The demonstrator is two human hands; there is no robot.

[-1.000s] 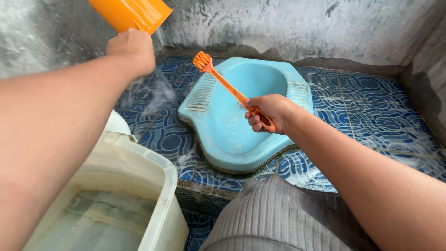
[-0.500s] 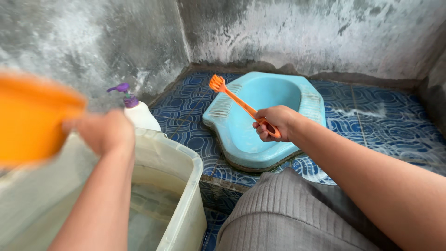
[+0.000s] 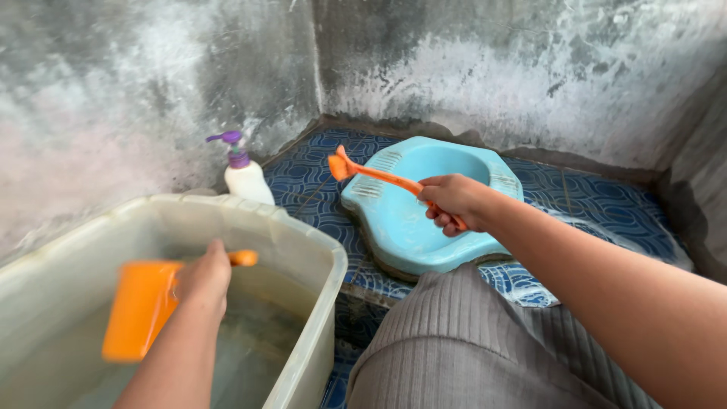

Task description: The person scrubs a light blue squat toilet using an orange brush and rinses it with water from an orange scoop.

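Observation:
My left hand (image 3: 203, 277) grips the handle of an orange dipper (image 3: 140, 309), held down inside a big translucent water tub (image 3: 318, 250) at the lower left; the dipper is blurred. My right hand (image 3: 453, 201) is closed on the handle of an orange brush (image 3: 371, 175), whose head points left over the left footrest of a light blue squat toilet pan (image 3: 424, 220). The brush head sits just above the pan's ribbed edge; whether it touches I cannot tell.
A white pump bottle with a purple top (image 3: 244, 173) stands by the corner behind the tub. Wet blue patterned floor tiles (image 3: 598, 208) surround the pan. Stained grey concrete walls (image 3: 492, 68) close in on three sides. My knee in grey ribbed fabric (image 3: 454, 341) fills the lower middle.
My left hand swung the orange dipper from up by the wall down into the water tub. The view shifted left and up; the right hand kept the brush over the pan.

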